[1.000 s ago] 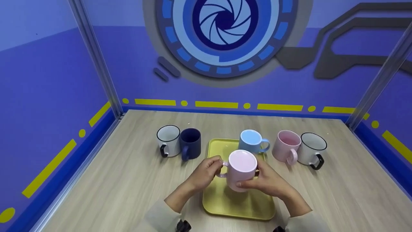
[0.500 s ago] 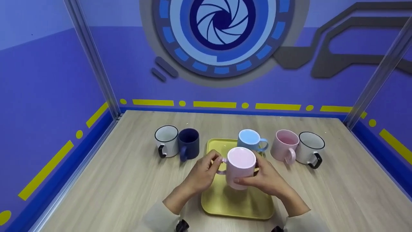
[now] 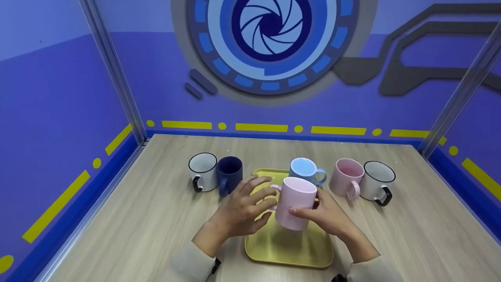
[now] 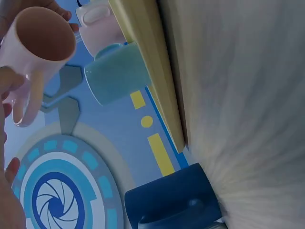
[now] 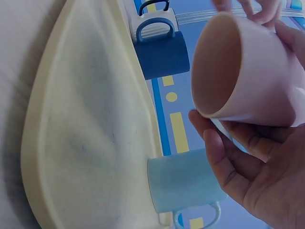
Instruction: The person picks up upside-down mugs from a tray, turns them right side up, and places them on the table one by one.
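A light pink mug (image 3: 294,209) is held above the yellow tray (image 3: 287,250), tilted and with its base up. Both wrist views look into its mouth, which faces down toward the tray. My right hand (image 3: 330,213) grips the mug's right side, thumb across the front; some of its fingers are hidden behind the mug in the head view. Beside the handle, on the left, is my left hand (image 3: 240,209) with its fingers spread, holding nothing. Whether a fingertip touches the handle is hard to tell. A light blue mug (image 5: 183,181) stands at the tray's far right corner.
A white mug with a black handle (image 3: 203,172) and a navy mug (image 3: 230,174) stand left of the tray. Right of it are a darker pink mug (image 3: 346,178) and another white, black-handled mug (image 3: 377,182). Blue-purple panels (image 3: 156,78) enclose the wooden table (image 3: 137,219).
My left hand has let go of the pink mug's handle and spread its fingers. The mug has tilted and risen slightly in my right hand, which still grips it.
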`<state>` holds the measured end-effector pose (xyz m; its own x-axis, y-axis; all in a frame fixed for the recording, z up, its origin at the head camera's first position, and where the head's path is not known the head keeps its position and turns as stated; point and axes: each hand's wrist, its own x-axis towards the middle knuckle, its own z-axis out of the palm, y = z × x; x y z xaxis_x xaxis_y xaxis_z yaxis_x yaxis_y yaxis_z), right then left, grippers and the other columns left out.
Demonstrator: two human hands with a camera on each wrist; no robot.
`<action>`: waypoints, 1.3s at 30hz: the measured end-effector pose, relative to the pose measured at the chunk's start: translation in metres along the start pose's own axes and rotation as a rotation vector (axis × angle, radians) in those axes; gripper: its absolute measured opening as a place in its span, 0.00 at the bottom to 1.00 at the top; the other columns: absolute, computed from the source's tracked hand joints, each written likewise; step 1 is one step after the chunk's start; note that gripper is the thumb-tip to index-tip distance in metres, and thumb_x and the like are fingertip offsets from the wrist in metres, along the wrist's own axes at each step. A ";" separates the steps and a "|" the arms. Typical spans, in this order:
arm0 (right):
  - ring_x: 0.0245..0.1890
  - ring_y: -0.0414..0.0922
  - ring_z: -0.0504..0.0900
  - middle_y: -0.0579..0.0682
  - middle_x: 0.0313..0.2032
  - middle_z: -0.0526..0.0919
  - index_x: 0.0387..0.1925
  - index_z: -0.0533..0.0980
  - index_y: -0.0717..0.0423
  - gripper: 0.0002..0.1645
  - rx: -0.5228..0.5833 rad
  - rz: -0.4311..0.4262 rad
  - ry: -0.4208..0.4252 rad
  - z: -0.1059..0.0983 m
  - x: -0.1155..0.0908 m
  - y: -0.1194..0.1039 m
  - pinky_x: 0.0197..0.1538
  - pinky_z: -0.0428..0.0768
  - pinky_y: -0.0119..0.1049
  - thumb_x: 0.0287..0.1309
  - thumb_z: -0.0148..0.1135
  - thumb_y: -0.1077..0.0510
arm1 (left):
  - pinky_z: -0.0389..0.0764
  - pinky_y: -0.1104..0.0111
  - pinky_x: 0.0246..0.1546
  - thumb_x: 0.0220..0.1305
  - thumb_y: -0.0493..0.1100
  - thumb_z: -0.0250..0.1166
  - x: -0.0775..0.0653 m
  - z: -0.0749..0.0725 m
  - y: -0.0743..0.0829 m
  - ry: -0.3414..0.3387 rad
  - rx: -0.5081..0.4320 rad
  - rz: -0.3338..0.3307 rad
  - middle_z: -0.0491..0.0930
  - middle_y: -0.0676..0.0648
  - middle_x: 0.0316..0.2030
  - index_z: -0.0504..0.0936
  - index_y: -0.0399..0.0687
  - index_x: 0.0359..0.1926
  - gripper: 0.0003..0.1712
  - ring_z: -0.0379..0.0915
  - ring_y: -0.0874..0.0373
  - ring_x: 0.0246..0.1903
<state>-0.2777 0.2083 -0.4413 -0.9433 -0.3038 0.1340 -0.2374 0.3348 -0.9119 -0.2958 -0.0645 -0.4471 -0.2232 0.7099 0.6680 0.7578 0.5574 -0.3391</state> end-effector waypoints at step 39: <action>0.55 0.48 0.78 0.63 0.62 0.72 0.77 0.53 0.58 0.36 0.117 0.164 -0.089 -0.003 -0.001 -0.005 0.59 0.75 0.39 0.81 0.39 0.40 | 0.71 0.65 0.72 0.79 0.58 0.53 -0.003 0.008 0.006 -0.093 -0.147 0.002 0.81 0.52 0.58 0.79 0.52 0.55 0.19 0.73 0.57 0.66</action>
<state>-0.2759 0.2101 -0.4353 -0.9416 -0.3331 -0.0497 -0.0491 0.2817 -0.9583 -0.2954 -0.0597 -0.4565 -0.2721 0.7517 0.6008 0.8385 0.4915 -0.2353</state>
